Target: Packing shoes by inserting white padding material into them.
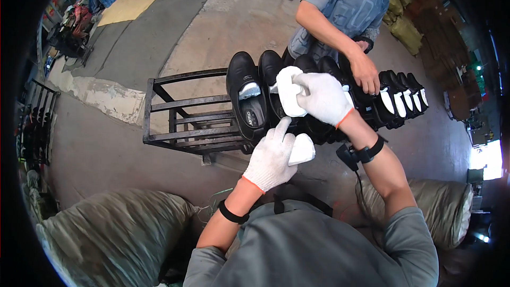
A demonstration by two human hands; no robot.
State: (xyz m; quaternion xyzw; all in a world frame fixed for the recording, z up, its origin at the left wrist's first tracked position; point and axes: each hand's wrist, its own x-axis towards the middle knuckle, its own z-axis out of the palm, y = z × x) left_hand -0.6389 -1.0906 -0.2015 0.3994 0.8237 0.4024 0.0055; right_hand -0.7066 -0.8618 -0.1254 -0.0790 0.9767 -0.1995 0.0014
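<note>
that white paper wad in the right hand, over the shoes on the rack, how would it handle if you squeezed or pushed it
The white paper wad looks crumpled and bunched in the gloved right hand, so it probably squashes easily and feels light. Its creased, irregular shape suggests it would not roll. The knit glove likely grips it without slipping.

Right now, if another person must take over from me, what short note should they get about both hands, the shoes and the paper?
Left hand: gloved, holding a white paper wad near the front of the rack.
Right hand: gloved, gripping a larger white paper wad over the second black shoe.
Black shoes stand in a row on the metal rack. The first shoe and the shoes at the right end already show white stuffing.
A co-worker's hand rests on the shoes in the middle.
Left: the shoe under the right hand, and possibly its neighbours; their openings are hidden.
</note>
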